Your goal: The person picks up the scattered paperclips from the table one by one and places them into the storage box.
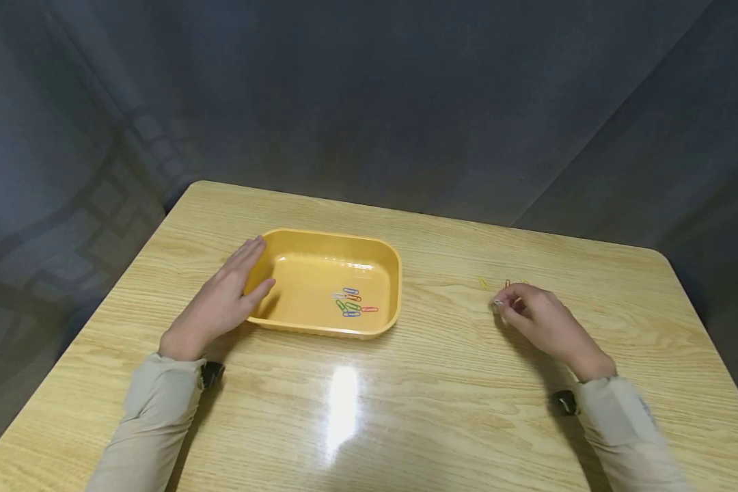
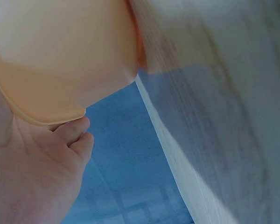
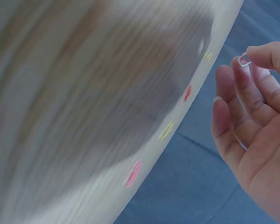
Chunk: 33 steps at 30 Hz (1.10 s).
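In the head view, a light wood-grain table (image 1: 443,410) with rounded far corners and a bright glare patch stood before a dark blue-grey cloth curtain (image 1: 369,102), patterned at left. The person's left hand (image 1: 218,304), fingers nearly straight and thumb spread, rested on the left rim of a yellow, round-cornered rectangular tray (image 1: 301,287) holding slim coloured paper clips (image 1: 370,309), some too overlapped to count surely. Well apart on the right, the right hand (image 1: 544,318) pinched a small white paper clip (image 1: 498,302) and partly hid the clips beyond it; the frame cut off both beige sleeves (image 1: 160,424). The left wrist view showed the tray cropped, its clips out of sight. The right wrist view showed thumb and fingertip closed on the white clip, and blurred pink (image 3: 132,175), yellow (image 3: 166,131) and red (image 3: 187,93) clips along the tabletop.
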### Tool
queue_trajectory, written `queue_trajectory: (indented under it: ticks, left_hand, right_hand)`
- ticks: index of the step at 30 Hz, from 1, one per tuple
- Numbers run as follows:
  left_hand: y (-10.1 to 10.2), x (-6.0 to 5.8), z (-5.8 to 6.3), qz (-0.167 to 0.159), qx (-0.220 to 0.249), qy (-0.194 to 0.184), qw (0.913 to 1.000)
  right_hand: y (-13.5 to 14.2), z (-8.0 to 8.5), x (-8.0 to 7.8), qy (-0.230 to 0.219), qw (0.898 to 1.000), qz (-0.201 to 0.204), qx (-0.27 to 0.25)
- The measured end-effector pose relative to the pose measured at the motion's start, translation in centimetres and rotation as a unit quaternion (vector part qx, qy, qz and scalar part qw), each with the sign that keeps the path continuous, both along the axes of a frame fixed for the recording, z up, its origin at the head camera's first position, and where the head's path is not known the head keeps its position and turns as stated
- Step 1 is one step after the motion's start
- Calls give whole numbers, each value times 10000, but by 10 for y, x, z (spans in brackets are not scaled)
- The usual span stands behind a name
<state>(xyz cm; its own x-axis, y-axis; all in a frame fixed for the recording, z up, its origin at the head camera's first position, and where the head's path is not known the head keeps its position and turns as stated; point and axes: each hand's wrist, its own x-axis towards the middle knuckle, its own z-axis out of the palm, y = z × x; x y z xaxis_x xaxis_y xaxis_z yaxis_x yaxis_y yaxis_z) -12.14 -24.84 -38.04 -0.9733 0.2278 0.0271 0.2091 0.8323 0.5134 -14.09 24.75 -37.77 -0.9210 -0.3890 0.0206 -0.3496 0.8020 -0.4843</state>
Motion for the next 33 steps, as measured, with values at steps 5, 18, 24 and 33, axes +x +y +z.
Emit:
queue_trajectory:
  ticks: [5,18,24,33]
  left_hand:
    - [0,0,0,15,29,-33,10000]
    - [0,0,1,29,19,-45,10000]
    - [0,0,0,21,6,-36,10000]
    - [0,-1,-1,30,-9,-4,10000]
  right_hand:
    - [-8,3,2,-46,9999,83,90]
    - [-36,6,-6,275,9990,323,109]
    - [-52,11,-10,366,9983,444,0]
    - [-72,18,-12,492,9974,495,-194]
